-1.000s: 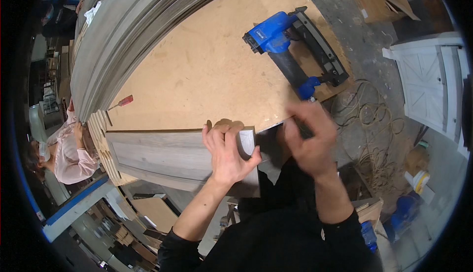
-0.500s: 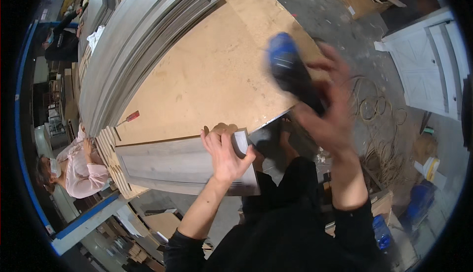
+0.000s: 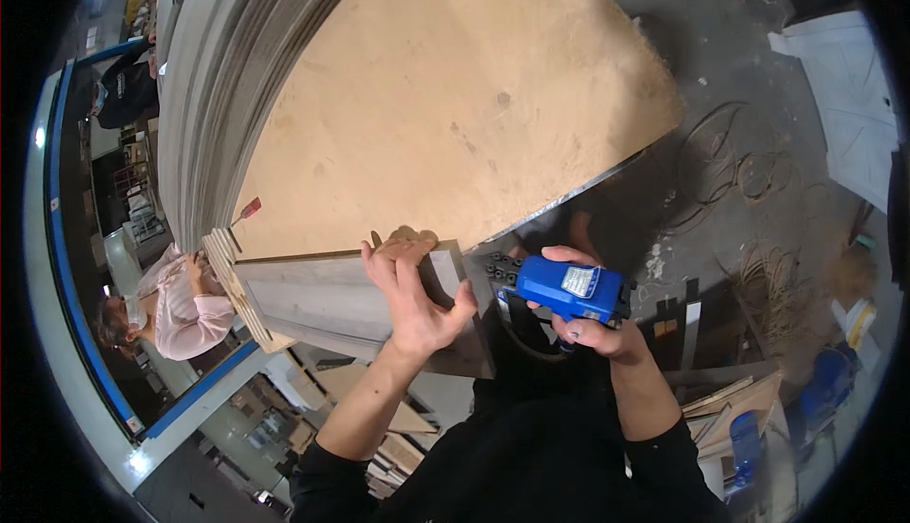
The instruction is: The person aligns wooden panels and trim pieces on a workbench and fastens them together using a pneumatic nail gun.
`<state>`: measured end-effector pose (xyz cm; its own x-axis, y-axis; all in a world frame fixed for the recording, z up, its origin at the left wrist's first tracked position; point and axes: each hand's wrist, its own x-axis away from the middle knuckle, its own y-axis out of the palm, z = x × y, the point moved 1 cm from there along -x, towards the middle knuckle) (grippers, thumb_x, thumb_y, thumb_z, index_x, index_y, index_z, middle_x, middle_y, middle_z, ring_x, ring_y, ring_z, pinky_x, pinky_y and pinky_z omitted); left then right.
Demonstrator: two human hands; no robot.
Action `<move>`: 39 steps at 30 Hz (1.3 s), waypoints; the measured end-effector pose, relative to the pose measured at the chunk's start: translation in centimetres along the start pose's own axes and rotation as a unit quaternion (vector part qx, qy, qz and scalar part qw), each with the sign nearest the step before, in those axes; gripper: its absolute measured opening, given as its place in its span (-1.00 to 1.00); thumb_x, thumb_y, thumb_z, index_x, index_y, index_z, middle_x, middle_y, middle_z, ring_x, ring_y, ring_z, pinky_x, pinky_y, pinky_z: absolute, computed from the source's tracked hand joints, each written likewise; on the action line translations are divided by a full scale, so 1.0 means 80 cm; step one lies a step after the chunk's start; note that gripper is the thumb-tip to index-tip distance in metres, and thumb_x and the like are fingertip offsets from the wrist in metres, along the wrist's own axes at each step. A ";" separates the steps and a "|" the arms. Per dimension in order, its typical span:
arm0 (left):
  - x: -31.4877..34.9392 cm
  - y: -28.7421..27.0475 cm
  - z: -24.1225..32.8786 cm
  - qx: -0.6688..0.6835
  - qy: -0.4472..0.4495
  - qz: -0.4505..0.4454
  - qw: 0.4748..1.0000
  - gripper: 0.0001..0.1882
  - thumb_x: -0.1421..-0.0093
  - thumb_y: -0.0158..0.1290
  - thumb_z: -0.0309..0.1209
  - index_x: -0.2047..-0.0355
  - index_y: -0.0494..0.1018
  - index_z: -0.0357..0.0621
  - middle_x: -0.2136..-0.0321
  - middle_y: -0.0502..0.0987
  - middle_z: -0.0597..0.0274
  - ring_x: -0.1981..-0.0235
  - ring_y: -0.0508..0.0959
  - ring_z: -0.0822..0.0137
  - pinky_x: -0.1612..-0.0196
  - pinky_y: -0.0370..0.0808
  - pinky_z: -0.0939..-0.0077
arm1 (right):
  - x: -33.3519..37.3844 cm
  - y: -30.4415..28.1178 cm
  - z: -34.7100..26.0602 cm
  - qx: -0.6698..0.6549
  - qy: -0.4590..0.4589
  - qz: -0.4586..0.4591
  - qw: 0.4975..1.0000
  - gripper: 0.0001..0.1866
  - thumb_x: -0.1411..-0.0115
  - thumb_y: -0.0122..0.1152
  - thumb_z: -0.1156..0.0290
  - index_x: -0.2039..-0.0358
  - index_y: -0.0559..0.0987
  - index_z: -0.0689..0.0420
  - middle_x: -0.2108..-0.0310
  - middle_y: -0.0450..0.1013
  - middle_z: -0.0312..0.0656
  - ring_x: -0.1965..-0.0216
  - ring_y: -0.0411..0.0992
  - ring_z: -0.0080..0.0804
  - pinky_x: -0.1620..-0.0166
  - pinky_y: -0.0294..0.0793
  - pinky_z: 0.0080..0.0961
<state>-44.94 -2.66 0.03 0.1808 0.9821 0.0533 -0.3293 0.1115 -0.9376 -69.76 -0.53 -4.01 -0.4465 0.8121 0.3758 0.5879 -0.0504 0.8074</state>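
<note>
While a co-worker in a dark top [image 3: 128,87] is just visible to me at the far left, a co-worker in a pink top [image 3: 185,307] shows nearer. Next: stacked grey wood-grain panels [image 3: 218,78]; pale wooden strips [image 3: 227,281], ranged side by side; one red-handled screwdriver [image 3: 250,208], lying on the wooden benchtop [image 3: 455,106]. Item: one framed grey panel [image 3: 313,300], at the bench's near edge, long axis running left to right. Item: left hand [image 3: 417,305], the nearer to that panel, fingers bent over its far edge, thumb spread well apart from them; the panel lies beneath, reaching away leftward. Item: one blue nail gun [image 3: 555,286], nose turned left toward the panel's right end and just beside it, contact not discernible to me. Item: right hand [image 3: 597,333], fingers and thumb clamped around the gun; from these fingers the panel lies to the left, beyond the nose. Last: bunched tan cord [image 3: 773,286] on the concrete floor [image 3: 706,59]; one white panelled door [image 3: 853,97]
</note>
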 end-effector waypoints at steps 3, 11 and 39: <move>0.001 0.000 -0.001 0.012 0.004 0.004 1.000 -0.30 0.03 0.24 -0.16 -0.07 0.30 -0.24 0.03 0.38 -0.11 -0.11 0.28 -0.13 -0.38 -0.20 -0.33 | -0.012 -0.006 0.011 -0.014 -0.021 -0.011 1.000 -0.17 0.03 0.27 0.45 -0.33 0.31 0.17 0.03 0.52 -0.08 0.15 0.46 -0.52 0.11 0.44 -0.59; 0.000 -0.001 0.001 0.002 0.024 0.018 1.000 -0.30 0.04 0.23 -0.14 -0.06 0.31 -0.26 0.05 0.38 -0.10 -0.10 0.30 -0.12 -0.38 -0.19 -0.32 | -0.024 -0.004 0.013 -0.062 0.026 -0.073 0.995 -0.15 0.04 0.24 0.49 -0.35 0.28 0.21 -0.03 0.50 -0.07 -0.02 0.47 -0.39 -0.07 0.44 -0.50; 0.003 -0.002 0.008 0.012 0.018 0.086 0.996 -0.26 0.10 0.28 -0.20 -0.10 0.31 -0.15 -0.04 0.34 -0.11 -0.18 0.26 -0.23 -0.36 -0.11 -0.42 | 0.015 0.050 -0.101 0.284 -0.126 -0.025 0.950 -0.23 -0.06 0.40 0.40 -0.32 0.36 0.11 0.01 0.53 -0.13 -0.02 0.48 -0.39 -0.12 0.43 -0.42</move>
<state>-45.42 -2.35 0.42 0.1518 0.9810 -0.1205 -0.3806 -0.0545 -0.9231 -73.40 -4.45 3.32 -0.3500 0.9222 0.1643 0.8713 0.2561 0.4185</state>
